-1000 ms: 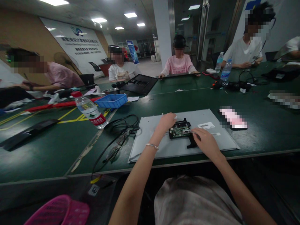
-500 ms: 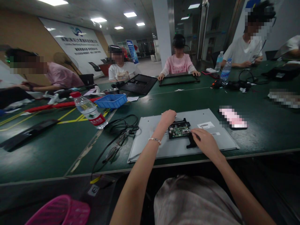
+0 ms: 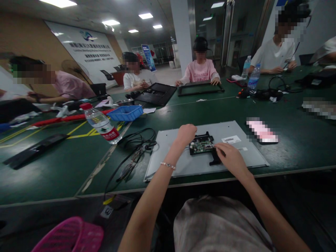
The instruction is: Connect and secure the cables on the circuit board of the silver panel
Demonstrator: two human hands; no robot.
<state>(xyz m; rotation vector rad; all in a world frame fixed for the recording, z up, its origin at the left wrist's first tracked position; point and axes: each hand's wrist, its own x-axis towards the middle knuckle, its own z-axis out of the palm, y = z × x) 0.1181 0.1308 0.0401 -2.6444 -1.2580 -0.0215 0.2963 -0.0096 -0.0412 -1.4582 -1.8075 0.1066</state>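
Bracelet (image 3: 168,165): sits slightly lower in the frame than half a second ago, on the left forearm (image 3: 154,189).
Right hand (image 3: 231,154): right of centre, fingertips drawn together at the right edge of a circuit board (image 3: 201,146); cannot tell whether they pinch anything.
Left hand (image 3: 187,133): centre, curled by the board's upper left corner; fingertips hidden, so its grip cannot be told.
Board work: centre, upon a pale panel (image 3: 160,150); seemingly fine fingertip handling at the board's edges. Next move probably calls for steadying the board and using light force.
Phone (image 3: 262,132): right, just beside the panel, screen blurred.
Water bottle (image 3: 101,122): left, red cap, beyond black cables (image 3: 143,140).
Far side: upper centre, a co-worker in pink (image 3: 201,71) at a black frame (image 3: 201,93).
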